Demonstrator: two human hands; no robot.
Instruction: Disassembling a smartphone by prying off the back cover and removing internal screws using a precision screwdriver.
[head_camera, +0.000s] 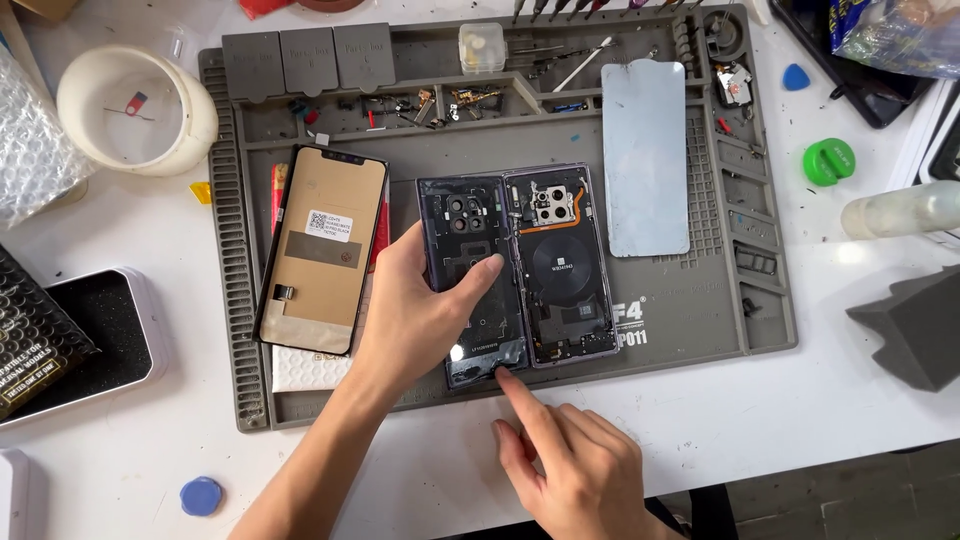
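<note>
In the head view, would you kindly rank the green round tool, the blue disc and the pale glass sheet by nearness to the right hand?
From the right hand:
1. Pale glass sheet, straight up the mat, upper right.
2. Green round tool, off the mat, far right.
3. Blue disc, on the table, far lower left.
The first two are fairly close.

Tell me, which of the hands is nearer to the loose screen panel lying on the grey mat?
Left. The left hand lies just right of the screen panel, gripping the back cover; the right hand is farther right, below the opened phone.

Bare mat strip (690, 330) right of opened phone (556, 265) is free, as is white table (800, 410) below the mat. Left blocked by replacement screen (322, 248); above, glass panel (645, 158) and small-parts trays (440, 102) crowd the way.
</note>
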